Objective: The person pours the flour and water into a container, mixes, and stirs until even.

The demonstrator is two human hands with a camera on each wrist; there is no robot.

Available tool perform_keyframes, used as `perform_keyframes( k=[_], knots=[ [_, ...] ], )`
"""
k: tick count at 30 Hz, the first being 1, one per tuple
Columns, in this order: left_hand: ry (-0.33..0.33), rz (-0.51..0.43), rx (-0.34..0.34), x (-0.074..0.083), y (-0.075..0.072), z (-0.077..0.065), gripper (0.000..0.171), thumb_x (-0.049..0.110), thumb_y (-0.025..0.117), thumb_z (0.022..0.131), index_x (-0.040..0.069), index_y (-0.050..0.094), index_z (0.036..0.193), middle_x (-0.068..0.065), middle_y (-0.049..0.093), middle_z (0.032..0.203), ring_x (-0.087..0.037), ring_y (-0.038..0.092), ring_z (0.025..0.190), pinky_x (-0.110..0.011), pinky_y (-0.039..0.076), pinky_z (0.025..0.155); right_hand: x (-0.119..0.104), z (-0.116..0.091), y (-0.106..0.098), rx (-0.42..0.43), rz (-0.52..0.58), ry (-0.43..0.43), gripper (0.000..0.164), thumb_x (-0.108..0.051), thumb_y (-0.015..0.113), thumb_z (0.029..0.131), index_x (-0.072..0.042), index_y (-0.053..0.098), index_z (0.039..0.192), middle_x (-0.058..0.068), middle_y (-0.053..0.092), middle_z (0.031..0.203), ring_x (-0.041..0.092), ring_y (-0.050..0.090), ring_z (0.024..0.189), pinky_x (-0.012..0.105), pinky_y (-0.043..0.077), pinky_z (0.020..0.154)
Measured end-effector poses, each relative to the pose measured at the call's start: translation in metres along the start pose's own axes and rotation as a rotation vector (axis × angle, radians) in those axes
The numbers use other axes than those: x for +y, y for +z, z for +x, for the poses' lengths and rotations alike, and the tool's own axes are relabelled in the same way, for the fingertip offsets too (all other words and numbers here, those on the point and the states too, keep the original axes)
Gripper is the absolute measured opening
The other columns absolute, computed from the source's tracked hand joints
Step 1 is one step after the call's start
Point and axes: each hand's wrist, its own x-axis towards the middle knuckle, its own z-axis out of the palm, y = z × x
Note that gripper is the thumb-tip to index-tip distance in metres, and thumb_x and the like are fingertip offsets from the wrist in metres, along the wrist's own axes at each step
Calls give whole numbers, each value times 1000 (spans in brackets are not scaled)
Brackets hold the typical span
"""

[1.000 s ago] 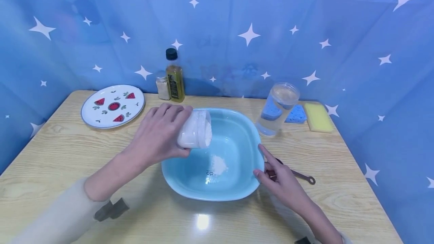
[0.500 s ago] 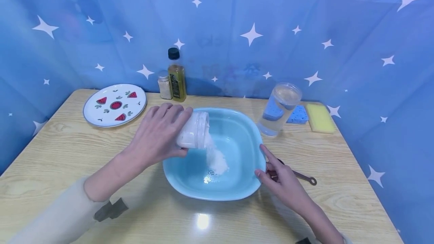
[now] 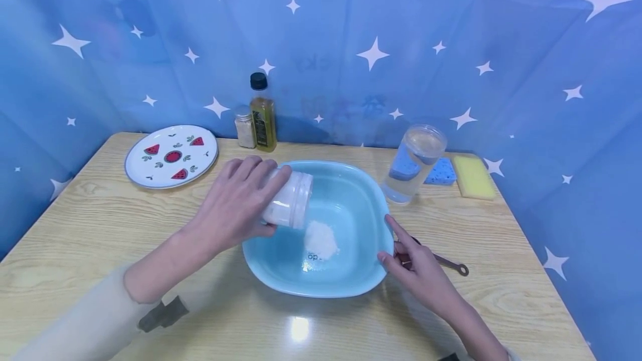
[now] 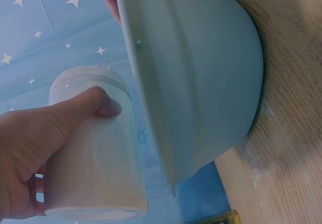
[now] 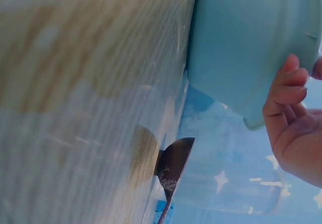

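Note:
My left hand [image 3: 236, 199] grips a clear jar of white powder [image 3: 290, 199], fingers over it and thumb [image 4: 103, 105] along its side. The jar is tilted over the left part of a light blue basin [image 3: 353, 216], its mouth facing right and down. On the basin's floor lies a heap of white powder [image 3: 321, 240]. At the basin's right rim, my right hand [image 3: 418, 266] holds on, thumb on the rim and index finger along it. The right wrist view shows curled fingers [image 5: 289, 90] against the outer wall.
Right of the basin lies a dark measuring spoon [image 3: 451, 264]. A cup of water [image 3: 411, 166], a blue sponge [image 3: 441, 172] and a yellow sponge [image 3: 473, 177] stand behind. At the back left are a watermelon plate [image 3: 173, 177], a shaker [image 3: 245, 130] and an oil bottle [image 3: 263, 118].
Powder slid from the jar in a stream half a second ago; no stream shows now. The heap in the basin has grown. The jar's mouth points further down, and the right hand keeps its place.

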Motion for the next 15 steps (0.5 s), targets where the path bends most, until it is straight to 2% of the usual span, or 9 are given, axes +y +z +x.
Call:
perform_keyframes(
  k=[12, 15],
  knots=[
    [40, 61, -12, 1, -1, -2, 92, 47, 85, 54, 10, 45, 128, -17, 52, 118, -35, 44, 108, -48, 37, 90, -1, 1, 0, 2, -2, 11, 64, -10, 55, 93, -2, 22, 147, -6, 65, 80, 17, 60, 64, 25, 52, 57],
    [33, 42, -4, 0, -1, -3, 92, 46, 86, 53, 9, 45, 128, -18, 53, 118, -36, 45, 109, -48, 37, 91, 0, 1, 1, 2, -2, 17, 64, -11, 56, 93, -2, 22, 147, -7, 65, 80, 15, 61, 65, 25, 52, 57]
  ],
)
